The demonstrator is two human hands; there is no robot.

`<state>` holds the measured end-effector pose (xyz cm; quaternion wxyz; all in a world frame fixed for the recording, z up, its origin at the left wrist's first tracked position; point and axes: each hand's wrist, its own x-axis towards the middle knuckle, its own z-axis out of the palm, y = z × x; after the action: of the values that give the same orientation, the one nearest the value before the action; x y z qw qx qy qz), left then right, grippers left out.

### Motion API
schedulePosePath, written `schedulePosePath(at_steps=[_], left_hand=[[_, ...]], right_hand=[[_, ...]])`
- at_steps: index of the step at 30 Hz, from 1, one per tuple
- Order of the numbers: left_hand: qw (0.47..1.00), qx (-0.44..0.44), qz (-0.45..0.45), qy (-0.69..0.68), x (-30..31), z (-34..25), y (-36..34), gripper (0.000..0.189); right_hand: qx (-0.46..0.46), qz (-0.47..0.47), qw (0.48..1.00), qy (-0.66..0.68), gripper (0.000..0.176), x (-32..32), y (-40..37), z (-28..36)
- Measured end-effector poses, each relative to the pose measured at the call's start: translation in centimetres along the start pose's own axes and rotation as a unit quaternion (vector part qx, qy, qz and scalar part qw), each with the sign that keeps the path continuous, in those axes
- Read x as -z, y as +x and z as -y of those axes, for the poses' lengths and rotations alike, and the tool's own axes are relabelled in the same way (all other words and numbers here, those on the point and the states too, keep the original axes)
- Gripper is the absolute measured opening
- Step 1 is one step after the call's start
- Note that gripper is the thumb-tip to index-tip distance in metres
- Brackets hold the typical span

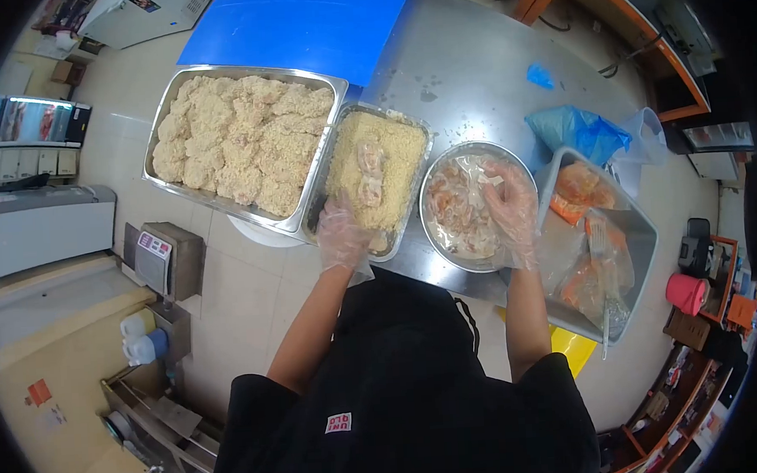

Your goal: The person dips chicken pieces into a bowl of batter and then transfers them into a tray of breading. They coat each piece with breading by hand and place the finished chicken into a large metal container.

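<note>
My left hand, in a clear plastic glove, reaches over the near left edge of a metal tray of pale crumbs. Its fingers lie loosely at the crumbs, just beside a strip of raw meat resting on top. My right hand, gloved too, is over the right side of a round metal bowl. Its fingers and thumb are apart above wet, coated meat pieces; the fingertips are partly hard to make out.
A large metal pan of crumbed pieces adjoins the crumb tray at left. At right, a grey tub holds bagged orange-pink food and a long-handled utensil. A blue plastic bag and blue board lie behind.
</note>
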<state>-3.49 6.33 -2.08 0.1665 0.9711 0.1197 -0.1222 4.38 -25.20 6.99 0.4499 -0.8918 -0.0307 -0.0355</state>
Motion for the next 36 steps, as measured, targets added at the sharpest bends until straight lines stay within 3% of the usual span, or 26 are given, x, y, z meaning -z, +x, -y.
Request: schedulePosePath(at_steps=[5,8,11,14,16,17,20,23,26,29,31,33,35,36], left_hand=[[0.999,0.017,-0.014,-0.048,-5.0,3.7,3.5,0.071],[0.990,0.083,0.031,-0.112,-2.0,4.0,5.1,0.060],[0.924,0.019,0.051,-0.379,5.9,-0.7,3.4,0.064],[0.904,0.025,0.087,-0.418,8.5,-3.2,2.0,0.075],[0.990,0.031,0.084,-0.106,5.5,-1.6,1.8,0.078],[0.995,0.033,0.080,0.057,3.3,-0.3,1.7,0.079],[0.999,-0.019,-0.004,-0.049,-3.3,4.0,1.6,0.077],[0.939,0.018,0.027,-0.342,-1.3,3.6,4.1,0.077],[0.974,-0.034,-0.111,-0.193,1.4,1.1,4.6,0.073],[0.993,-0.026,-0.109,0.025,-3.7,4.0,7.5,0.065],[0.996,-0.069,-0.060,0.021,-3.7,4.9,9.0,0.062],[0.987,-0.065,-0.013,-0.149,-3.0,4.7,9.5,0.060],[0.884,-0.004,0.035,-0.466,2.9,0.0,7.5,0.059],[0.920,-0.048,-0.032,-0.387,2.4,-0.1,7.2,0.058]], right_hand=[[0.008,-0.010,0.999,0.046,0.034,0.2,0.2,-1.2],[0.023,-0.020,0.998,0.061,0.034,0.7,0.7,-0.9],[0.018,-0.028,0.995,0.090,0.036,0.5,0.3,-1.2],[0.016,-0.020,0.994,0.103,0.037,-0.1,0.3,-2.2],[0.017,-0.017,0.996,0.089,0.038,0.0,0.3,-1.8],[0.015,-0.013,0.996,0.083,0.038,0.0,0.2,-1.8],[0.014,0.002,0.998,0.066,0.038,0.1,0.1,-1.8],[0.022,0.013,0.998,0.061,0.039,0.3,0.0,-1.0],[0.015,0.010,0.998,0.067,0.039,0.3,-0.3,-0.8],[0.020,0.011,0.998,0.064,0.039,0.2,-0.1,-0.6],[0.028,0.020,0.998,0.055,0.039,0.4,-0.1,-0.1],[0.018,0.026,0.998,0.055,0.039,0.2,-0.1,0.0],[0.015,0.029,0.998,0.054,0.038,0.2,-0.1,-0.1],[0.019,0.029,0.998,0.053,0.038,0.1,-0.1,-0.1]])
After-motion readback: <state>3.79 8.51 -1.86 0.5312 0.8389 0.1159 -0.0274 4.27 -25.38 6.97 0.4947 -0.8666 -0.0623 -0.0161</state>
